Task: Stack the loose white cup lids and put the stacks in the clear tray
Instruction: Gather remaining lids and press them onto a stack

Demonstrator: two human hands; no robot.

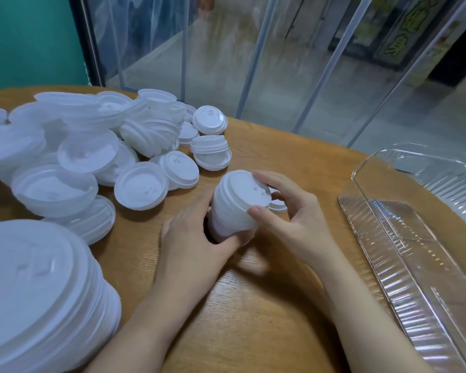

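Hands meet at the middle of the round wooden bench [253,305], both grasping one short stack of white plastic cup lids [236,208]. The stack's long axis tilts, its top face turned up and toward the far right edge; its base is lifted, though the left palm hides whether it touches the wood. The left hand [197,235] curls around the lower part of the stack, thumb under the near side. The right hand [288,214] pinches the top lid's rim between thumb and fingers. How many lids are in the stack cannot be counted; the ribs blur together. One more white lid peeks out behind the right fingers, mostly hidden.

A loose heap of white plastic lids [92,154], too many and too overlapped to count, spreads over the far left part of the bench. One tall stack of white lids [38,297] stands at the near left edge, cut off by the frame. One clear ribbed plastic tray [404,238] lies along the right edge, partly out of view.
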